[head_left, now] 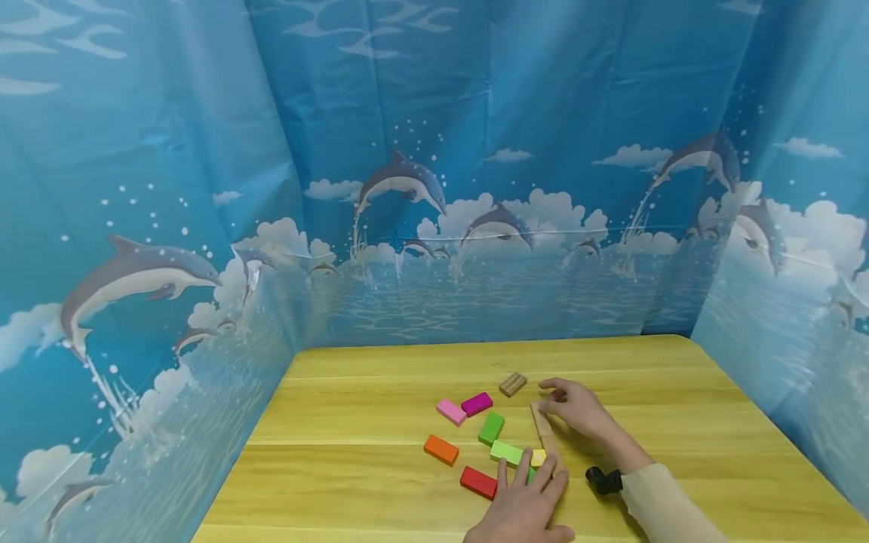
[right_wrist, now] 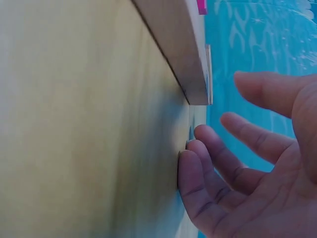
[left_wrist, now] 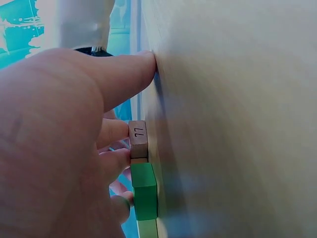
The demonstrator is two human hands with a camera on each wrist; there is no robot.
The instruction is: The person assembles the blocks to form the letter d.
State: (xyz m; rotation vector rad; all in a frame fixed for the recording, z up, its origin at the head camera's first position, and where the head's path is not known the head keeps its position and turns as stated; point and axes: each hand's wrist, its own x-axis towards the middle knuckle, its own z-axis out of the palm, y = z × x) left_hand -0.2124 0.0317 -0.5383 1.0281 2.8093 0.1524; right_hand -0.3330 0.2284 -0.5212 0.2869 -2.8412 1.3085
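My left hand (head_left: 523, 509) lies low over the near blocks with its fingers spread. In the left wrist view its fingertips touch a brown wooden block (left_wrist: 138, 140) with dark marks and a green block (left_wrist: 145, 191); the thumb reaches the tabletop. A light green block (head_left: 505, 452) and a yellow block (head_left: 538, 458) lie just beyond these fingers. Beside the far end of a row of plain wooden blocks (head_left: 541, 422), my right hand (head_left: 577, 411) is held with loosely bent fingers, gripping nothing. In the right wrist view, a gap separates it from a wooden block (right_wrist: 185, 59).
Loose on the yellow wood-patterned table (head_left: 339, 422) are a brown block (head_left: 512, 384), a magenta block (head_left: 477, 403), a pink block (head_left: 451, 411), a green block (head_left: 491, 428), an orange block (head_left: 441, 449) and a red block (head_left: 478, 483). A dolphin-print curtain (head_left: 475, 294) surrounds the table.
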